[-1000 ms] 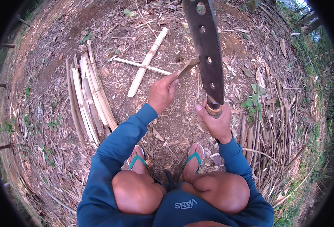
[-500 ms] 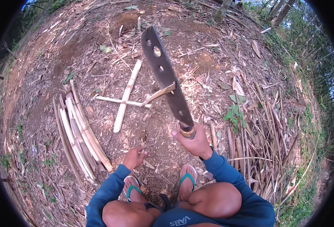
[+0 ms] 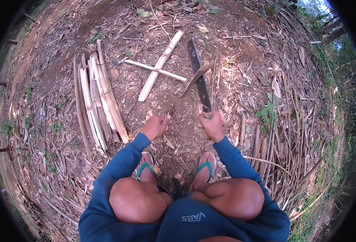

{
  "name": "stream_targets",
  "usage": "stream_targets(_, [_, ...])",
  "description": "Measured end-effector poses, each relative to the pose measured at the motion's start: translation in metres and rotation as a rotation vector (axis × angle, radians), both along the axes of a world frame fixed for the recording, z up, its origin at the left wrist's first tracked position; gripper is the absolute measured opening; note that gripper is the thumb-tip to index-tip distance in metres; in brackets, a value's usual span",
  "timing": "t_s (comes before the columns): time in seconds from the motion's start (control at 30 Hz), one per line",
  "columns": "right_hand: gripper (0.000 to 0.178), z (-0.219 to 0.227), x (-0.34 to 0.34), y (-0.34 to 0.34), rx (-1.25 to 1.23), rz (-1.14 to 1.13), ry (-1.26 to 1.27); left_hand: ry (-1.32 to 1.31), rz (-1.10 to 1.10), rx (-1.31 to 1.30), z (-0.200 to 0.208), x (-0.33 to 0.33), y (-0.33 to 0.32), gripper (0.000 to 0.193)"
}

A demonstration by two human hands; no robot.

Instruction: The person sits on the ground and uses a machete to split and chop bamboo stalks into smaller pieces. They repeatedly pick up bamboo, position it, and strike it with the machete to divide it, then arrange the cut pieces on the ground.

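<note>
My right hand (image 3: 212,126) is wrapped round the handle of a machete (image 3: 198,66), its dark blade with a row of holes pointing up and away. A brown split strip (image 3: 190,86) crosses the blade at a slant; whether it is stuck on the blade I cannot tell. My left hand (image 3: 155,127) is curled closed over the ground, thumb up, with nothing showing in it. Beyond my left hand, a wide pale split stick (image 3: 149,88) and a thinner pale stick (image 3: 174,75) form a cross on the ground.
A stack of split pale sticks (image 3: 109,99) lies to the left. On the right is a large pile of thin brown sticks (image 3: 274,149), with a small green plant (image 3: 267,115) at its edge. Dry leaves and chips litter the ground round my sandalled feet (image 3: 206,165).
The machete has moved lower and farther from my view, and the brown strip now crosses the blade. My left hand has curled from loosely open to closed. The view has shifted.
</note>
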State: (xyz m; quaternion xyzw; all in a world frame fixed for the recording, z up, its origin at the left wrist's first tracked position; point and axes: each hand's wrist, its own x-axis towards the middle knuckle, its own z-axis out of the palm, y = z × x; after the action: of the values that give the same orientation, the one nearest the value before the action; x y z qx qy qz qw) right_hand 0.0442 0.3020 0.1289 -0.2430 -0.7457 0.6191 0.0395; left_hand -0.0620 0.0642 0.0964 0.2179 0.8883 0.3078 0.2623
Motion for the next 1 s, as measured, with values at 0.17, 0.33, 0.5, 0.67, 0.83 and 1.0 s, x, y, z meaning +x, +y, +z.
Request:
stream_targets(0.17, [0.02, 0.017, -0.026, -0.002, -0.153, 0.01, -0.086, -0.032, 0.235, 0.122, 0.018, -0.01, 0.008, 0.057])
stream_targets(0.33, [0.018, 0.04, -0.005, -0.011, -0.015, -0.014, 0.167, -0.029, 0.426, 0.205, 0.024, -0.023, -0.022, 0.052])
stream_targets(0.5, [0.019, -0.019, -0.005, 0.001, -0.095, 0.034, -0.172, 0.088, 0.432, 0.235, 0.027, -0.03, 0.002, 0.041])
stream_targets(0.67, [0.019, 0.031, -0.007, -0.021, 0.046, 0.004, 0.169, 0.111, 0.574, 0.418, 0.025, -0.03, -0.026, 0.028])
stream_targets(0.83, [0.024, -0.05, 0.001, -0.011, 0.26, 0.08, -0.191, 0.141, 0.527, 0.639, 0.032, -0.035, -0.002, 0.021])
stream_targets(1.0, [0.031, -0.033, -0.001, -0.04, 0.358, 0.179, -0.24, 0.174, 0.389, 0.803, 0.06, -0.03, 0.039, 0.028])
